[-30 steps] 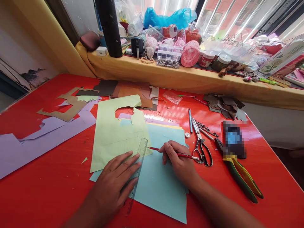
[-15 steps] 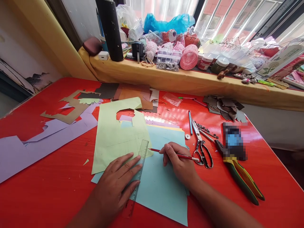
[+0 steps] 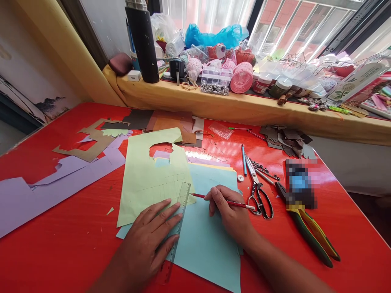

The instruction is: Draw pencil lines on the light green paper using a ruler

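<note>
My left hand (image 3: 157, 236) lies flat with its fingers spread, pressing a clear ruler (image 3: 182, 199) down over the green paper and the blue sheet. The green paper (image 3: 146, 179) has a ragged hole near its top and thin pencil lines lower down. Beneath it lies the light blue sheet (image 3: 210, 248). My right hand (image 3: 226, 207) is closed around a red pencil (image 3: 233, 203). The pencil's tip points left, close to the ruler's upper right edge, at the green paper's lower right corner. I cannot tell whether the tip touches the paper.
Right of the papers lie scissors (image 3: 254, 176), a blue pen (image 3: 244, 158) and green-handled pliers (image 3: 311, 232). Purple paper offcuts (image 3: 76, 183) spread to the left. Brown sheets (image 3: 168, 122) and grey scraps (image 3: 287, 138) lie at the back, below a crowded windowsill (image 3: 195, 103).
The view has shifted slightly, moving the scene a little down. The pencil tip and ruler keep nearly the same places on the paper; both hands hold their poses.
</note>
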Motion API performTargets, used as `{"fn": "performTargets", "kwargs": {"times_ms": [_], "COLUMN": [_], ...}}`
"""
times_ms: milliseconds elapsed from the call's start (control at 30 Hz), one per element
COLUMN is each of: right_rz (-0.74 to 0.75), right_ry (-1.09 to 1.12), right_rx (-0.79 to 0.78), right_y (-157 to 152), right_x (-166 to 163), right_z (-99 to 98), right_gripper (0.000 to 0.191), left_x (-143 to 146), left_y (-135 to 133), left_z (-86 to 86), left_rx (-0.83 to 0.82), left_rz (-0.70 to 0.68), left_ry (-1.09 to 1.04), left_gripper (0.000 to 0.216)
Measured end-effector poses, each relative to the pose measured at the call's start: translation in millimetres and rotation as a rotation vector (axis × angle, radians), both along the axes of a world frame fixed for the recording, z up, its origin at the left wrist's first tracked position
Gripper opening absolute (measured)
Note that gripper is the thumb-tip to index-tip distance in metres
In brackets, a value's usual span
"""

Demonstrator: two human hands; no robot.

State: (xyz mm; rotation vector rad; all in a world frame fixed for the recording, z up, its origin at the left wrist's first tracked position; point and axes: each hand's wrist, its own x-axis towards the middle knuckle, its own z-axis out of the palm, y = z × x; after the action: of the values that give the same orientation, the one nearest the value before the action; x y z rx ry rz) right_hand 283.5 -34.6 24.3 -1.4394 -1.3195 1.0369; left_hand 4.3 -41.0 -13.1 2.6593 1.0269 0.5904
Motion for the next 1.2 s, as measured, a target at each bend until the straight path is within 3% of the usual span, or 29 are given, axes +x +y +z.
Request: {"fn": "performTargets", "kwargs": {"times_ms": [1200], "right_rz": [0.018], "right_ry": [0.020], "right_rx": [-0.017], "right_y": [1.4], "right_x": [0.0], "right_z": [0.0], "right_gripper": [0.047], "left_x": [3.0], "left_y": [1.5], "left_z": [7.5], "left_rx": [-0.016], "left_rz": [-0.017], "left_ry": [-0.037], "left_gripper": [0.037]}}
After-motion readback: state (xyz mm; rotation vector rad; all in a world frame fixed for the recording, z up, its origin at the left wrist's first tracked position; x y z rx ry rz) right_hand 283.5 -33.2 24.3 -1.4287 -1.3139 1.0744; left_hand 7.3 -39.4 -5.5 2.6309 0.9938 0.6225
